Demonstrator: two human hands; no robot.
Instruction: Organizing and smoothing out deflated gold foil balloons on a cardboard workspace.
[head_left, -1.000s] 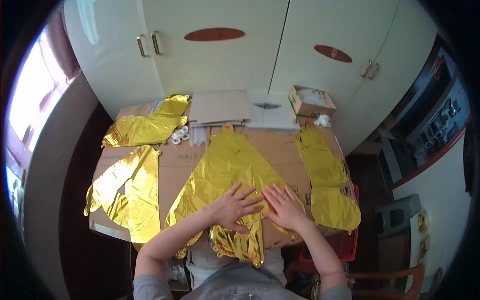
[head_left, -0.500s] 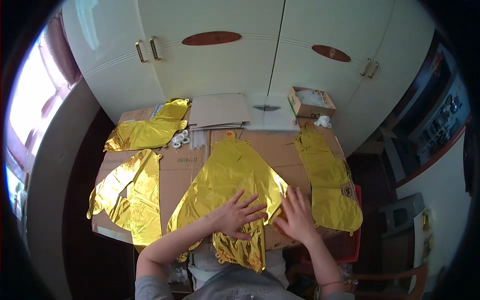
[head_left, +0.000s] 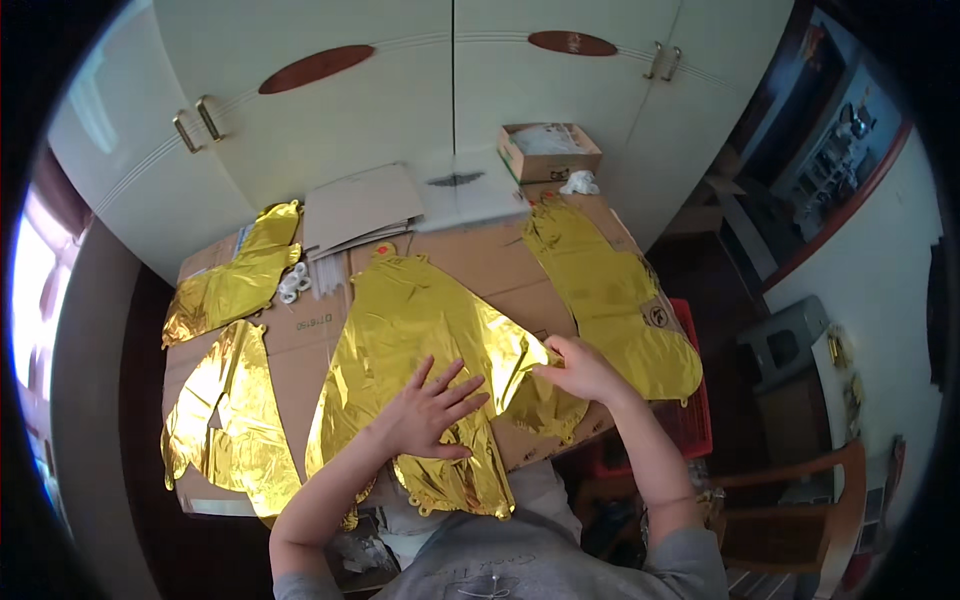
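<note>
A large, flat gold foil balloon (head_left: 400,310) lies across the middle of the cardboard-covered table (head_left: 310,345), its lower part hanging over the near edge. My left hand (head_left: 432,412) rests on its lower middle with the fingers spread. At the balloon's right corner, my right hand (head_left: 580,368) pinches the foil edge and lifts it a little. To the left lie two more flat foil balloons, a near one (head_left: 255,410) with an opening in it and a far one (head_left: 225,290). Another foil balloon (head_left: 615,300) is spread along the right side.
Grey cardboard sheets (head_left: 360,208) are stacked at the back, beside small white rings (head_left: 294,283). A small box (head_left: 550,165) and crumpled white paper (head_left: 579,183) sit at the back right. Below the table's right edge is a red crate (head_left: 692,345); a wooden chair (head_left: 845,490) stands nearby.
My right hand has closed from spread fingers into a pinch on the balloon's right corner, raising the foil. My left hand stays spread on the balloon. The whole view has turned to the right.
</note>
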